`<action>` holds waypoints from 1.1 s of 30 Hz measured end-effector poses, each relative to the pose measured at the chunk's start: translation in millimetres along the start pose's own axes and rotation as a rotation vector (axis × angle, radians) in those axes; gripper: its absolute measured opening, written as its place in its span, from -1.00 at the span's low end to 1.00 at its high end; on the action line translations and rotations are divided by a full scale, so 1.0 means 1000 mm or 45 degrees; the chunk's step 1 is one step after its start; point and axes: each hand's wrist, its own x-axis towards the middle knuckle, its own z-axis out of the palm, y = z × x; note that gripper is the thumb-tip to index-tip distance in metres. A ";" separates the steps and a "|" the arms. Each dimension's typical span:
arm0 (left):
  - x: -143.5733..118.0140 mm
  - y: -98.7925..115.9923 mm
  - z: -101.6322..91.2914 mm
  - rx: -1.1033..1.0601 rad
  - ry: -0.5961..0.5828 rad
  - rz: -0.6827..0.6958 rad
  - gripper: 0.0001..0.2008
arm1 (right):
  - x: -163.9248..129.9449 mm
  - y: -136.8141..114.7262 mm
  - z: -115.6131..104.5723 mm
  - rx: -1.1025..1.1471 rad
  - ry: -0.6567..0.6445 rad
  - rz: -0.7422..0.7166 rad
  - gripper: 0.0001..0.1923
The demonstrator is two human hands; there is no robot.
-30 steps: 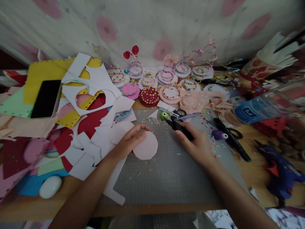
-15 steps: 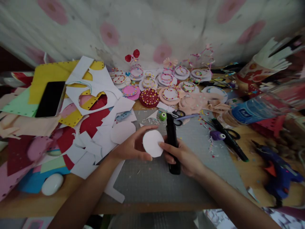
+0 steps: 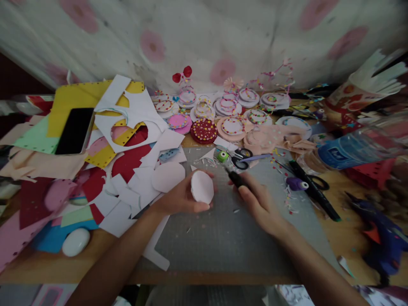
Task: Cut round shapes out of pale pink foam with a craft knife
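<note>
My left hand (image 3: pixel 181 197) holds a pale pink paper disc (image 3: pixel 202 186) upright a little above the grey cutting mat (image 3: pixel 229 238), pinched between thumb and fingers. My right hand (image 3: pixel 259 204) grips a black tool (image 3: pixel 237 178) that points up and left, its tip just right of the disc. A second pale disc (image 3: pixel 168 176) lies flat on the paper scraps to the left of my left hand.
Paper scraps (image 3: pixel 121 170) and a black phone (image 3: pixel 75 130) cover the left. Decorated round pieces (image 3: pixel 204 129) line the back. Scissors (image 3: pixel 244 157), a green punch (image 3: pixel 222 156), a purple punch (image 3: pixel 295 183), a black marker (image 3: pixel 314 191), a bottle (image 3: pixel 347 151) and a blue glue gun (image 3: pixel 379 233) lie right. A white oval (image 3: pixel 75 241) sits front left.
My left hand lifted the pink disc off the mat and turned it upright. My right hand swung the black tool in toward the disc, then drew it back to the right.
</note>
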 end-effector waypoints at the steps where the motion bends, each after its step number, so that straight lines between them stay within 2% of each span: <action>1: 0.000 0.000 0.000 -0.013 -0.049 -0.044 -0.30 | -0.001 0.000 -0.003 -0.122 -0.045 -0.078 -0.73; 5: 0.002 0.000 0.001 0.020 -0.197 -0.119 -0.31 | -0.004 -0.004 -0.004 -0.309 -0.204 -0.320 -0.70; 9: 0.004 -0.002 -0.001 0.097 -0.261 -0.078 -0.32 | -0.003 -0.006 -0.002 -0.353 -0.236 -0.447 -0.61; 16: 0.005 0.000 -0.002 -0.003 -0.335 -0.039 -0.34 | -0.002 -0.006 -0.003 -0.427 -0.177 -0.482 -0.54; 21: 0.003 0.005 -0.003 0.030 -0.306 -0.140 -0.28 | -0.003 -0.009 0.000 -0.471 -0.105 -0.467 -0.53; 24: 0.002 0.003 -0.003 0.074 -0.284 -0.155 -0.31 | -0.002 -0.007 0.002 -0.499 -0.056 -0.406 -0.56; 28: 0.000 -0.002 -0.002 0.154 -0.372 -0.218 -0.35 | 0.000 0.000 0.000 -0.576 0.066 -0.276 -0.64; 30: 0.001 -0.002 -0.002 0.124 -0.388 -0.223 -0.35 | 0.000 0.003 -0.002 -0.552 0.092 -0.293 -0.66; 33: 0.001 0.001 -0.002 0.012 -0.327 -0.166 -0.40 | -0.001 0.001 -0.003 -0.475 0.023 -0.397 -0.66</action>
